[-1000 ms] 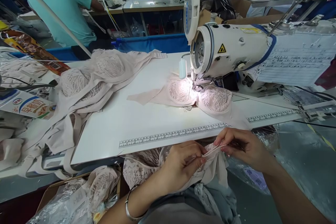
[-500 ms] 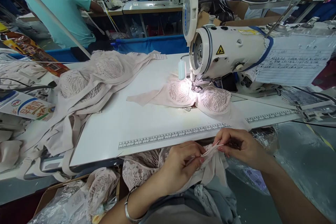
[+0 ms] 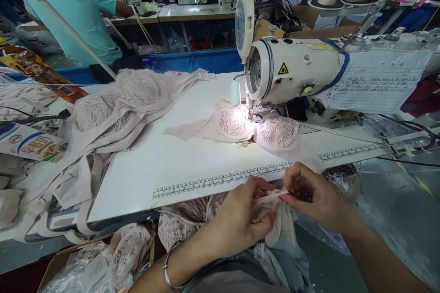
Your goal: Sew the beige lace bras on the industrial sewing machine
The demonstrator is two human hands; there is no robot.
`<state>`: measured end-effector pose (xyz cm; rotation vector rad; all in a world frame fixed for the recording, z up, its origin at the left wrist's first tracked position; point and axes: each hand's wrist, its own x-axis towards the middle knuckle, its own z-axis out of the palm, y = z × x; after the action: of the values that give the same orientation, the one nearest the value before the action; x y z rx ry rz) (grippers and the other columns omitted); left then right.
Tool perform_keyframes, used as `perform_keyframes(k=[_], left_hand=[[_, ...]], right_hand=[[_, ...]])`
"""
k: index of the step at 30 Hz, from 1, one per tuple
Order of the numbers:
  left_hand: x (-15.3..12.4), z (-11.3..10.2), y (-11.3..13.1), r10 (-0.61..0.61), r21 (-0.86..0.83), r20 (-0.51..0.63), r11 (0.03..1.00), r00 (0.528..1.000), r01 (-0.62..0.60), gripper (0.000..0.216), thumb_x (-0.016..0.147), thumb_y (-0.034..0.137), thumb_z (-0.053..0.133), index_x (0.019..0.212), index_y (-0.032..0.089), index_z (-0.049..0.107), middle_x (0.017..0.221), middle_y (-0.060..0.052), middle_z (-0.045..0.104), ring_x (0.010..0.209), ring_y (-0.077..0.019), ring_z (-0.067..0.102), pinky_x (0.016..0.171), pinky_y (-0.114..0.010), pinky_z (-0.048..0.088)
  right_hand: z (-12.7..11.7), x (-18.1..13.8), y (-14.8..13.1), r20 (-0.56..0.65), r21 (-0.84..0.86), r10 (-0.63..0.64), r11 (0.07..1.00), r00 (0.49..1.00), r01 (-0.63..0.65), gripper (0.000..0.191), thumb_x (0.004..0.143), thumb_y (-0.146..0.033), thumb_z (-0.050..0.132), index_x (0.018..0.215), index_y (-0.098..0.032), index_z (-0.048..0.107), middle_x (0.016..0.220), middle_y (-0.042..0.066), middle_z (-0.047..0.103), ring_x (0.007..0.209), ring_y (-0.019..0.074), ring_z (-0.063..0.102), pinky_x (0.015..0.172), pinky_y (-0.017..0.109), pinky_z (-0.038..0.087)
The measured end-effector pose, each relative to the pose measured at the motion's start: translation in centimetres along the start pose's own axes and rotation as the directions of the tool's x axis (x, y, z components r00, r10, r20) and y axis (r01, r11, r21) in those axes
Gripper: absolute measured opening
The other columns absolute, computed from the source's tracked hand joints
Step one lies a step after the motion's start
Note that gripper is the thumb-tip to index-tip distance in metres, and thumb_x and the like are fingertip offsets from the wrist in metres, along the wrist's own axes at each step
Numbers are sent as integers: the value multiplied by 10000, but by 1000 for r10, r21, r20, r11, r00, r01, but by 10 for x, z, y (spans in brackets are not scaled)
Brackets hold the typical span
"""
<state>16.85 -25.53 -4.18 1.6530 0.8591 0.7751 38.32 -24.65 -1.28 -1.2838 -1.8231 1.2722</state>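
Left hand (image 3: 240, 219): closed, with thumb and fingers pinching the left end of the strap (image 3: 271, 195). A bracelet (image 3: 167, 269) sits on its wrist.
Right hand (image 3: 311, 194): closed, fingertips pinching the strap's right end, just beside the left hand. Something dark shows under its fingers, too blurred to tell what.
Strap: a thin pale strip, held taut and short between the two hands, just this side of the near edge of the surface (image 3: 165, 160).
Lap bra (image 3: 185, 224): pale lace and beige fabric joined to the strap. It hangs under both hands and bunches to the left of the left hand.
Ruler (image 3: 220, 181): a printed scale along the surface's near edge, just beyond the hands.
Needle bra (image 3: 254, 128): lies flat on the surface beyond the hands, lit, with its middle under the needle of the machine (image 3: 295, 71).
Machine: white, beyond the right hand, with a yellow warning sticker on its head.
Lamp (image 3: 243, 20): a round disc above the machine's head.
Sheet (image 3: 374, 82): a written form hung on the machine's body, far right of the right hand.
Pile (image 3: 113, 100): more lace bras heaped on the surface, well to the left of the left hand and beyond it.
Box (image 3: 103, 261): below and left of the left hand, holding bagged lace pieces.
Carton (image 3: 27, 142): a printed pack lying far left, past the pile.
Person (image 3: 82, 13): in a teal shirt, far beyond the pile, at another surface.
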Motion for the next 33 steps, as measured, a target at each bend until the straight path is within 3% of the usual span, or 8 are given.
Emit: perform_keyframes(k=[2,4,8,12,15,18,22,33], left_hand=[[4,5,0,-33,83,-14,996,999,34,338,822,235,736,1141,198,629,1029,-66,743,946,-226,671,801,-279,483],[7,11,-2,-68,111,-81,991,994,77,106,864,284,712,900,186,695,790,-28,735,752,-186,655,690,-251,451],[11,15,-4,-186,-62,-153,982,971,179,245,885,338,667,722,156,676,577,12,626,518,-102,502,524,-212,352],[15,11,-3,-303,-356,-63,897,951,262,441,828,560,686,739,128,686,557,10,569,432,-67,400,438,-204,301],[18,8,-3,-343,-448,-14,842,939,301,555,747,662,717,776,109,708,555,8,552,400,-54,364,401,-201,265],[21,7,-3,-361,-473,-5,823,933,316,575,719,672,731,782,101,717,550,8,542,390,-49,341,385,-202,241],[22,6,-2,-296,-444,-30,860,955,253,497,751,605,731,733,109,721,557,-6,557,453,-66,381,432,-204,287],[18,7,-6,-270,-426,-16,873,963,238,449,811,562,706,740,119,725,549,19,505,422,-47,341,410,-194,255]], right_hand=[[3,0,-8,17,-19,-2,1000,1000,2,209,924,-361,622,834,-245,473,630,-66,441,507,91,396,458,218,321],[5,0,-13,19,-36,-7,999,1000,8,217,916,-355,638,815,-243,482,599,-76,416,488,87,364,443,216,294],[4,1,-9,-51,-52,-34,998,998,31,263,952,-436,593,797,-224,594,628,-31,520,506,105,458,467,236,362],[0,0,5,-101,12,13,1000,995,-12,421,1011,-539,433,797,-214,595,555,-30,511,440,112,458,448,247,375],[-1,1,7,-48,-25,-14,1000,999,13,469,1009,-594,385,835,-215,599,662,3,560,563,136,522,536,255,425],[-1,4,5,82,-26,4,1000,997,-1,444,1028,-551,374,904,-217,638,805,42,616,729,168,583,647,270,459],[3,8,6,163,66,70,994,984,-82,332,996,-548,478,1024,-233,580,716,-14,549,613,138,525,560,247,416],[14,13,11,55,199,109,973,993,-118,384,919,-609,583,908,-230,523,616,-67,450,527,106,409,506,232,352]])
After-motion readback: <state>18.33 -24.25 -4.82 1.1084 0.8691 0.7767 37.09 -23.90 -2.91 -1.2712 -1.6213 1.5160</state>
